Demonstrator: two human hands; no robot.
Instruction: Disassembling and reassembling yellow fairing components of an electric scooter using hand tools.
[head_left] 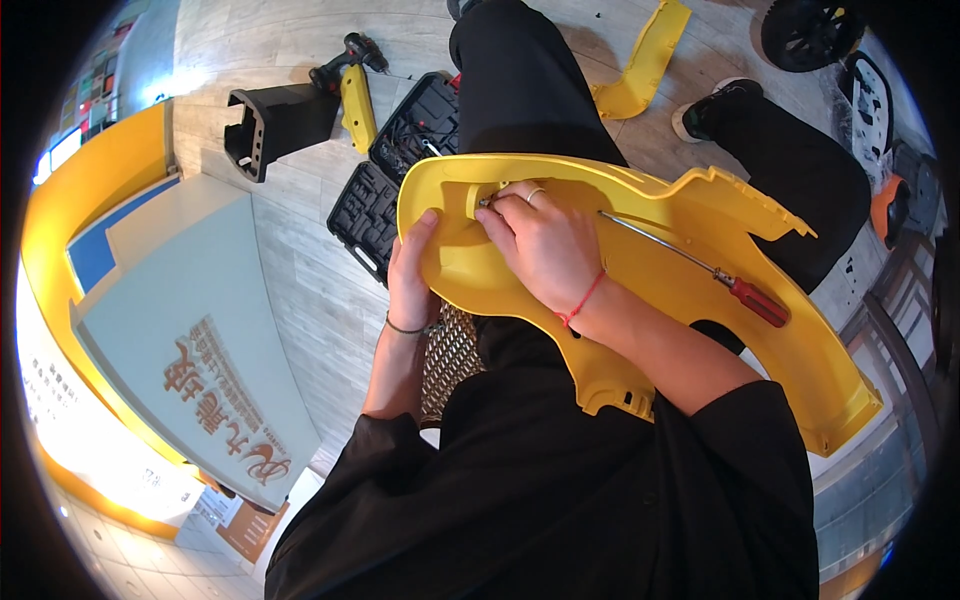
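Observation:
A large curved yellow plastic shell (pixel 640 250) lies across my lap, its hollow inner side facing up. My left hand (pixel 411 270) grips its left rim, thumb on the inside and the other fingers hidden underneath. Inside the hollow at that end, my right hand (pixel 545 240) pinches at a small metallic piece (pixel 485 203) beside a raised yellow mount; the piece is too small and covered to name. To the right of my right hand, a screwdriver (pixel 752 297) with a red handle rests in the shell, its shaft pointing toward the upper left.
On the wooden floor beyond sit an open black tool case (pixel 362 220), a cordless drill (pixel 350 58), a black plastic housing (pixel 285 130) and a narrow yellow part (pixel 357 108). Another yellow panel (pixel 645 62) and a black wheel (pixel 812 32) lie farther off. A white counter (pixel 200 330) stands left.

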